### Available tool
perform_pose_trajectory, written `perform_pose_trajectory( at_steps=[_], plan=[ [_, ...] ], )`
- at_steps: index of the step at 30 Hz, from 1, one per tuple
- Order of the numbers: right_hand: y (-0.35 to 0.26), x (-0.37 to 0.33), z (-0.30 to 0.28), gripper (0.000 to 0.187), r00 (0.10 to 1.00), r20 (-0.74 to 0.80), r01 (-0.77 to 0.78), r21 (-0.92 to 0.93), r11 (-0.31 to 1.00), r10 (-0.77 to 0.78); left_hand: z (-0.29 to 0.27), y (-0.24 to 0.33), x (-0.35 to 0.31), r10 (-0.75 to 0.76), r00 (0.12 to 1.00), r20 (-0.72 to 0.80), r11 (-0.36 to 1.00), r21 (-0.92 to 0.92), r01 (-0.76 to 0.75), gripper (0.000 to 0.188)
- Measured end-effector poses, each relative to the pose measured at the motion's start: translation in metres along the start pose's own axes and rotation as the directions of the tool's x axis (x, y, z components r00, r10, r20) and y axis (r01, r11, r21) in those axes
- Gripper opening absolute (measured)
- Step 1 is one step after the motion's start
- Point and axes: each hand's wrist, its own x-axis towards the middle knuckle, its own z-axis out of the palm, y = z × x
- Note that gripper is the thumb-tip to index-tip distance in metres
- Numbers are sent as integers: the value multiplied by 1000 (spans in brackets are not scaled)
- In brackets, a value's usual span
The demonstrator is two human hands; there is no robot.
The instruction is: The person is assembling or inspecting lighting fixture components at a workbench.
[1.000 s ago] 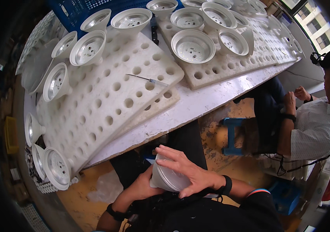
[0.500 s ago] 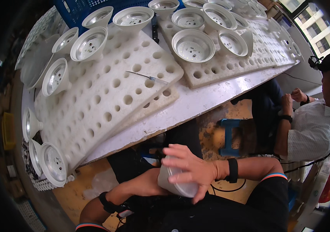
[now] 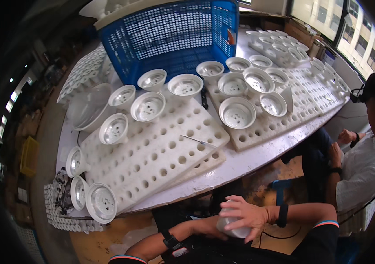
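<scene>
In front of my body, low in the head view, a white lamp cup [image 3: 232,226] is between my hands. My right hand [image 3: 248,215] lies over it, fingers spread and curled across its side. From the left, my left hand [image 3: 208,225] grips it, with most of its fingers hidden behind the cup and the right hand. On the table, similar open-mouthed white lamp cups [image 3: 237,113] with small parts inside stand on perforated white foam boards [image 3: 152,154]. A thin screwdriver [image 3: 198,141] rests on the nearer board.
A large blue crate [image 3: 170,35] stands at the back of the table [image 3: 196,185]. A clear plastic bowl-like cover [image 3: 89,108] is at the left. Stacked white cups [image 3: 84,70] fill the far left. Another person [image 3: 359,163] sits at the right by a blue stool [image 3: 279,189].
The view has tilted up, showing more of the crate and windows, so the table and hands appear lower and farther right. Both hands stay on the lamp cup.
</scene>
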Motion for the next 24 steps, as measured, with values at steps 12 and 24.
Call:
perform_pose_trajectory(
  at_steps=[12,24],
  plan=[
    [-71,17,-23,78,993,-12,-121,-150,981,120,9,57,12,9,952,307,993,-117,28,76],
    [-65,27,11,79,800,-341,-533,-29,846,493,-16,46,-1,181,980,-83,924,355,-141,77]
  ],
)
